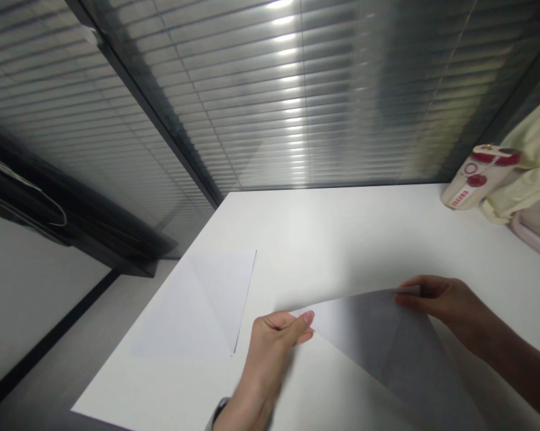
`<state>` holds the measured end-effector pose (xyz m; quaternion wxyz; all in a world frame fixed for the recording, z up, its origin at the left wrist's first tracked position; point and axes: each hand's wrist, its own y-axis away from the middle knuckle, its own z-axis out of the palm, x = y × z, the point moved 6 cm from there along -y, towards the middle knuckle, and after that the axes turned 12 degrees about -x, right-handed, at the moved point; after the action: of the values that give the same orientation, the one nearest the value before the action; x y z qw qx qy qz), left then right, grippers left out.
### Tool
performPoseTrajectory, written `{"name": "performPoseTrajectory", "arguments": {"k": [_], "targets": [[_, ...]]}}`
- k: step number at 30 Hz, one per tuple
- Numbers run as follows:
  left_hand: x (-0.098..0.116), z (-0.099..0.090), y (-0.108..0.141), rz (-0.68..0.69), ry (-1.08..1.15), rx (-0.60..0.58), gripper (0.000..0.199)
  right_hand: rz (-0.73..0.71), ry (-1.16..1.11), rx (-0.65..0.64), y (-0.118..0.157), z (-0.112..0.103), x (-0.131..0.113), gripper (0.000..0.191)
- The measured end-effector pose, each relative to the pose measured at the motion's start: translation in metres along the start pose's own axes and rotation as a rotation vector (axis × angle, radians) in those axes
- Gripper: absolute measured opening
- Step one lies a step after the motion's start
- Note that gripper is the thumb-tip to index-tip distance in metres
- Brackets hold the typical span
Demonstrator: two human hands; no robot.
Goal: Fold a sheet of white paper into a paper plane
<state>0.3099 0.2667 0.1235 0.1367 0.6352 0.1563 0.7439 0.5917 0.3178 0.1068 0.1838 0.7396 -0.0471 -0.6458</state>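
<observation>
A large white paper sheet (pixel 364 335) is lifted and curved above the table, its far edge bending between my two hands. My left hand (pixel 272 353) pinches the sheet's left corner between thumb and fingers. My right hand (pixel 431 299) grips its far right edge. A second white sheet (pixel 202 305) lies flat on the white table (pixel 342 239), just left of my left hand, with a crease or overlapping edge visible on it.
Glass panels with slatted blinds (pixel 274 90) rise behind the table. At the far right stand a cream-and-red container (pixel 479 176), a pale yellow cloth (pixel 528 167) and a pink bag (pixel 539 227). A black object (pixel 49 203) hangs at left, past the table's edge.
</observation>
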Motion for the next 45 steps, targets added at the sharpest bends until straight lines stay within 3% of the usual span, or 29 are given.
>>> {"name": "performPoseTrajectory", "arguments": {"k": [6, 14, 31, 38, 45], "targets": [[0.003, 0.003, 0.0, 0.042, 0.002, -0.014, 0.035, 0.01, -0.101, 0.056, 0.001, 0.0, 0.004, 0.032], [0.0, -0.007, -0.002, 0.099, 0.075, 0.108, 0.026, 0.014, -0.076, 0.043, -0.001, -0.002, 0.008, 0.032], [0.006, 0.001, 0.003, 0.123, 0.173, 0.036, 0.03, 0.018, -0.113, -0.025, -0.006, 0.0, 0.01, 0.031], [0.006, -0.003, 0.003, 0.106, 0.169, 0.065, 0.018, 0.009, -0.078, 0.005, -0.008, -0.002, 0.013, 0.037], [0.0, -0.007, 0.0, 0.102, 0.118, 0.005, 0.023, 0.008, -0.102, 0.014, -0.008, -0.003, 0.011, 0.036]]}}
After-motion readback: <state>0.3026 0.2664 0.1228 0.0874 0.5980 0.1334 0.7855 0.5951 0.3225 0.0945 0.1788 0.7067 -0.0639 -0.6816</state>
